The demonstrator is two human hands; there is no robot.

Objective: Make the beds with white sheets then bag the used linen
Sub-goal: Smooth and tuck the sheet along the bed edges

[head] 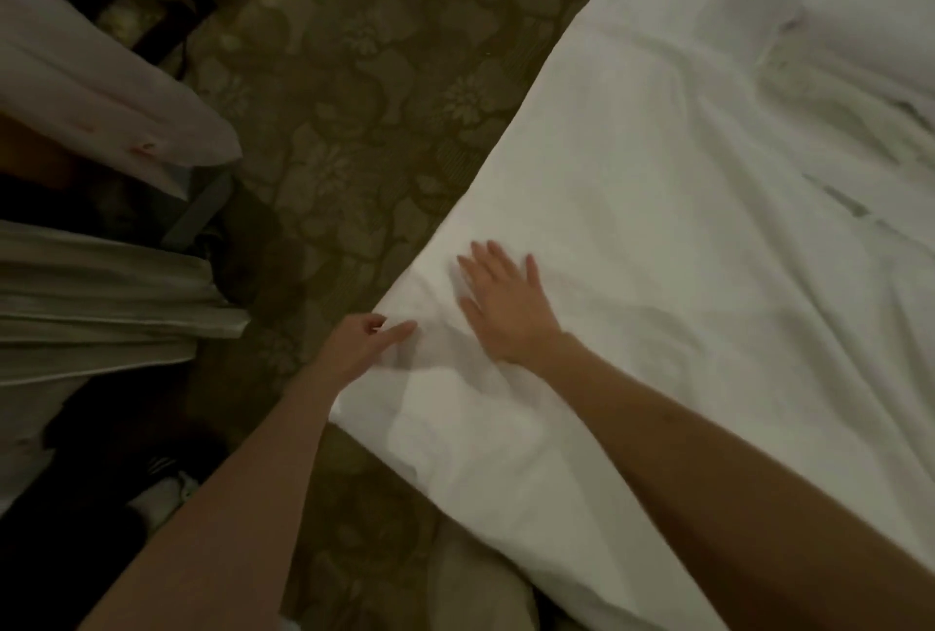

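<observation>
White sheet (683, 225) under both my hands at bed edge. My right hand (506, 306) flat, fingers spread, pressing it; my left hand (362, 344) loosely curled, forefinger touching sheet edge.

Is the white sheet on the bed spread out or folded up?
Spread out: the white sheet covers the bed, wrinkled, right hand flat on it.
</observation>
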